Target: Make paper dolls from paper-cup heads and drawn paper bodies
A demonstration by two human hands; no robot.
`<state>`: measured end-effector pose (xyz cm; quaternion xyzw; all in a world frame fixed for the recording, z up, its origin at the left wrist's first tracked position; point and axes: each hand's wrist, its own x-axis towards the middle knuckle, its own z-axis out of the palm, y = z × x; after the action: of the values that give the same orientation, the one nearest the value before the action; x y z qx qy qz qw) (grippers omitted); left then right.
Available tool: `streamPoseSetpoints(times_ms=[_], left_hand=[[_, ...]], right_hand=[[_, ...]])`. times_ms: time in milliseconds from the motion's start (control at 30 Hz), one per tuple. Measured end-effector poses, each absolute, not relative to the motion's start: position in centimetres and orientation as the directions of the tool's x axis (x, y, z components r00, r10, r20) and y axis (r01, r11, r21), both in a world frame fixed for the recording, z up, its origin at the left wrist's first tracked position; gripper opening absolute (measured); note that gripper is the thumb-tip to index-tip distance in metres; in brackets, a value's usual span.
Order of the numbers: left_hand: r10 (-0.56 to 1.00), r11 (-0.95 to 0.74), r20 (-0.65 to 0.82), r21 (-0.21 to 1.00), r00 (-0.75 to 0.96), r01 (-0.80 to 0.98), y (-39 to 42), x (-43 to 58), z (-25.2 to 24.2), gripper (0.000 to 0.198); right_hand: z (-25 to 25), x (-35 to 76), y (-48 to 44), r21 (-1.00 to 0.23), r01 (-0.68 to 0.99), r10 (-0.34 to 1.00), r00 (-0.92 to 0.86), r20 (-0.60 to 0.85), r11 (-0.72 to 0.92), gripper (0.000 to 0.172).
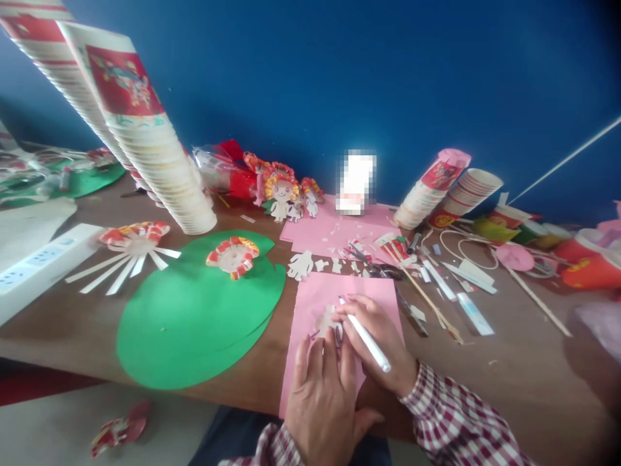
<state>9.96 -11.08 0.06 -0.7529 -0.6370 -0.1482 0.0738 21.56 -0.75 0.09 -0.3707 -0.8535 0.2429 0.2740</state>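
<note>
Closest in, pressing flat with the left hand (323,401), fingers (347,361) spread apart and laid on a small pale paper cutout (326,320). Just right of those fingers, gripping a white pen (366,338) in the right hand (383,346), fingers (361,309) closed around the barrel, tip down at the far edge of the cutout. Under both hands, a pink paper sheet (371,288) on the brown surface (509,362), reaching past the near edge.

Left of the fingers and touching the pink sheet, a big green paper round (189,330), with a red-and-yellow cup-rim ring (233,256) lying on its far side. Further left, a cut paper cup (127,249) with splayed white strips, then a white power strip (41,260).

Just beyond the fingertips, paper scraps, among them a hand-shaped cutout (301,264), and scissors (385,270). To the right of the fingers, wooden sticks (429,301). Beyond the scraps, a second pink sheet (323,232).

Farthest from the fingers, along the blue wall (339,77): paper dolls (284,193) straight ahead, a tall leaning stack of paper cups (155,168) to the left, shorter toppled cup stacks (451,188) to the right, red cups (589,268) at the far right.
</note>
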Motion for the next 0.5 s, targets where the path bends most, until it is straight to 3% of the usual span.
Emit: streamPoseSetpoints(times_ms=[167,300,500], left_hand=[[0.924,-0.21,0.337,0.049,0.182,0.976,-11.2,10.0,-0.2,0.096],[0.934,-0.212,0.313,0.096,0.172,0.973,-11.3,9.8,-0.4,0.099],[0.937,-0.23,0.301,0.153,0.176,0.961,-11.2,9.8,-1.2,0.095]], right_hand=[[2.4,22.2,-1.2,-0.747,0.4,0.818,-0.472,0.329,0.532,0.025],[5.1,23.3,-1.3,-0.788,0.408,0.852,-0.451,0.266,0.462,0.028],[7.0,23.1,0.0,-0.891,0.309,0.896,-0.399,0.196,0.332,0.02]])
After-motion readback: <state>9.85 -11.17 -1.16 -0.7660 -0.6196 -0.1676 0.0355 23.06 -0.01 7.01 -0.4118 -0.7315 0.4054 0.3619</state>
